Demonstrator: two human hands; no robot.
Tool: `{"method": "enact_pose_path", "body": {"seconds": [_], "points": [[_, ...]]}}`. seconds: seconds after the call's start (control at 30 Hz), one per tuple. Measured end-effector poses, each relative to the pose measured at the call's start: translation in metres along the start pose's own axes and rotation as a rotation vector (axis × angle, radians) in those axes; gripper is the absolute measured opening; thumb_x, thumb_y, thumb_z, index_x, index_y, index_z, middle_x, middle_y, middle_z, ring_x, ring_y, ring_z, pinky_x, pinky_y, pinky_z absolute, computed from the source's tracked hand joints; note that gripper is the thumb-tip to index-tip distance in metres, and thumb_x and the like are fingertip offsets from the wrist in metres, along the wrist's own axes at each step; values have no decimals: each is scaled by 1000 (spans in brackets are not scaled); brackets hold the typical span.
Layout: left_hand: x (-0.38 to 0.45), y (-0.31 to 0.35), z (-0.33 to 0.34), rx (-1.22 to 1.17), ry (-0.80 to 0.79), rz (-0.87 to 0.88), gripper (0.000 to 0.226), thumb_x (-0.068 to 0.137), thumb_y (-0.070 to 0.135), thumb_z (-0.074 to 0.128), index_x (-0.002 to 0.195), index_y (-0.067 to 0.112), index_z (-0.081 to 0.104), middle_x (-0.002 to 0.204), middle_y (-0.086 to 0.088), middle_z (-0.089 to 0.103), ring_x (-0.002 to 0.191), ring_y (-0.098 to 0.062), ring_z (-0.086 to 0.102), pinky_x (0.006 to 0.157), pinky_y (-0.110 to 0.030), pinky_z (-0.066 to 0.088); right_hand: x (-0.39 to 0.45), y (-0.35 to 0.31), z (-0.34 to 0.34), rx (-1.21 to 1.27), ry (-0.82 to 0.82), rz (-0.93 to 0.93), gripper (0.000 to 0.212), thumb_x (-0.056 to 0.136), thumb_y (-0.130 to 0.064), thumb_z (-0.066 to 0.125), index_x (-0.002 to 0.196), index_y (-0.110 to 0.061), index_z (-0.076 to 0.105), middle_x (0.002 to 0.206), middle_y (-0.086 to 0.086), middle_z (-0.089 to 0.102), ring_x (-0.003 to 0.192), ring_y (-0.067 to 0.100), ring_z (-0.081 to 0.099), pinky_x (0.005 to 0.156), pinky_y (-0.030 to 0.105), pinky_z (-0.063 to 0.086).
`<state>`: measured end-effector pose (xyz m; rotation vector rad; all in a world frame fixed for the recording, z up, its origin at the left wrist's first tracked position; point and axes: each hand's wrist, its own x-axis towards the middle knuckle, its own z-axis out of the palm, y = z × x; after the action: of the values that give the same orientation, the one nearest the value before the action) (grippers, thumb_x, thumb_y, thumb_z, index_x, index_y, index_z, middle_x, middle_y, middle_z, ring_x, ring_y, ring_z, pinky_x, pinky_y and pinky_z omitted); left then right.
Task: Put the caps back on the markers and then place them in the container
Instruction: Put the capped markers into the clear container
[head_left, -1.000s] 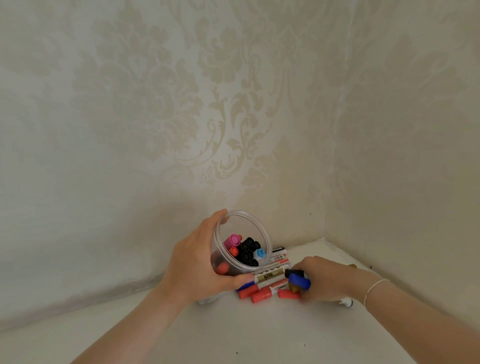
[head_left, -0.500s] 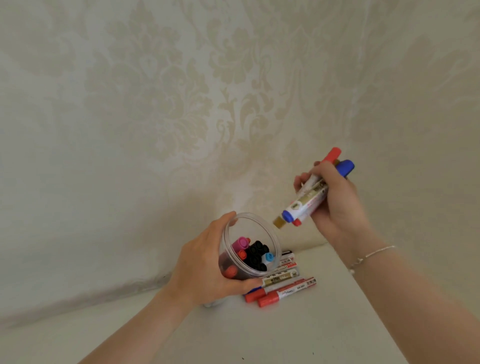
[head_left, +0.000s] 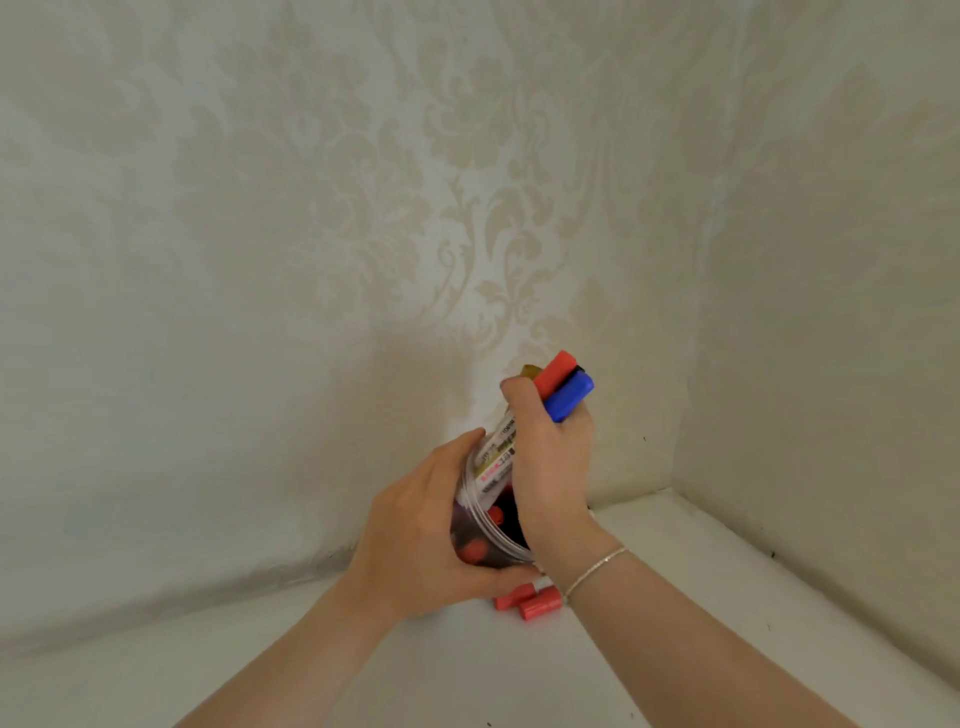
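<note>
The container (head_left: 475, 525) sits tilted on the tabletop (head_left: 415, 670) in the wall corner, left hand (head_left: 421, 540) on its left side; the right hand (head_left: 550, 457) above its mouth holds a bundle of markers (head_left: 563, 392) reaching in; two markers (head_left: 527, 603) lie just before it

- Wallpaper (head_left: 311, 208): cream, beige damask pattern.
- Held marker caps: red cap (head_left: 555, 379), blue cap (head_left: 569, 396), gold cap (head_left: 531, 372).
- Container (head_left: 470, 512): clear.
- Bench (head_left: 467, 675): white.
- Bracelet (head_left: 597, 569): silver.
</note>
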<state>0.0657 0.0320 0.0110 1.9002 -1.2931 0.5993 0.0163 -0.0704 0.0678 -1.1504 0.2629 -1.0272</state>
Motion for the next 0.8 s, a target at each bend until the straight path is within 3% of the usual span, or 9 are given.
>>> {"method": "enact_pose_path", "body": {"seconds": [0.1, 0.2, 0.27, 0.33, 0.4, 0.47, 0.53, 0.67, 0.8], "points": [[1, -2, 1, 5, 11, -16, 106, 51, 76, 72, 138, 23, 40, 125, 20, 58, 105, 4, 59, 85, -2, 39, 4, 4, -6, -238, 23, -53, 28, 72, -33, 66, 80, -13, 48, 65, 1, 52, 57, 17, 50, 60, 38, 47], [0, -5, 1, 8, 29, -50, 109, 50, 77, 72, 139, 23, 39, 125, 21, 57, 105, 6, 59, 85, -9, 46, 0, 6, -9, -300, -59, -32, 23, 73, -27, 67, 66, -15, 49, 53, -4, 48, 53, 18, 49, 57, 37, 48], [-1, -6, 0, 1, 35, -60, 109, 51, 77, 71, 140, 24, 38, 124, 20, 58, 105, 6, 59, 84, -9, 46, -3, 6, -10, -353, -106, -52, 20, 71, -24, 70, 67, -16, 52, 54, -2, 50, 54, 20, 53, 59, 42, 53], [-1, -6, -1, -16, 46, -75, 105, 51, 76, 70, 137, 26, 37, 120, 21, 59, 101, 7, 59, 81, -6, 45, -6, 5, -12, -400, -178, -72, 27, 71, -26, 74, 86, -21, 53, 59, -1, 53, 57, 19, 58, 60, 37, 55], [0, -4, -2, -16, 47, -92, 102, 52, 79, 68, 135, 28, 38, 114, 22, 60, 95, 6, 61, 77, -7, 47, -10, 4, -13, -459, -235, -95, 53, 73, -30, 77, 110, -30, 40, 60, -5, 53, 56, 9, 58, 55, 20, 51], [1, -5, -1, -1, 37, -100, 103, 51, 77, 68, 136, 26, 39, 113, 22, 60, 94, 6, 61, 74, -10, 48, -14, 5, -14, -504, -246, -182, 68, 71, -39, 78, 118, -35, 29, 58, -6, 52, 55, 5, 57, 52, 12, 45], [0, -6, 0, -2, 29, -107, 103, 50, 70, 72, 138, 29, 38, 114, 22, 60, 94, 8, 60, 73, -7, 47, -16, 9, -15, -516, -241, -277, 68, 73, -47, 74, 120, -34, 28, 59, -4, 51, 57, 6, 57, 55, 14, 47], [0, -6, 0, -1, 32, -106, 101, 48, 62, 75, 136, 29, 40, 112, 26, 58, 91, 17, 56, 72, -1, 42, -16, 11, -17, -611, -299, -417, 43, 81, -61, 53, 108, -32, 35, 60, -4, 50, 59, 10, 56, 61, 27, 50], [1, -7, 1, -31, 52, -96, 92, 49, 61, 76, 130, 32, 42, 106, 27, 58, 86, 17, 56, 69, -3, 42, -19, 13, -16, -960, -396, -585, 38, 86, -63, 21, 73, -31, 38, 67, -9, 47, 64, 12, 50, 62, 30, 43]]}}
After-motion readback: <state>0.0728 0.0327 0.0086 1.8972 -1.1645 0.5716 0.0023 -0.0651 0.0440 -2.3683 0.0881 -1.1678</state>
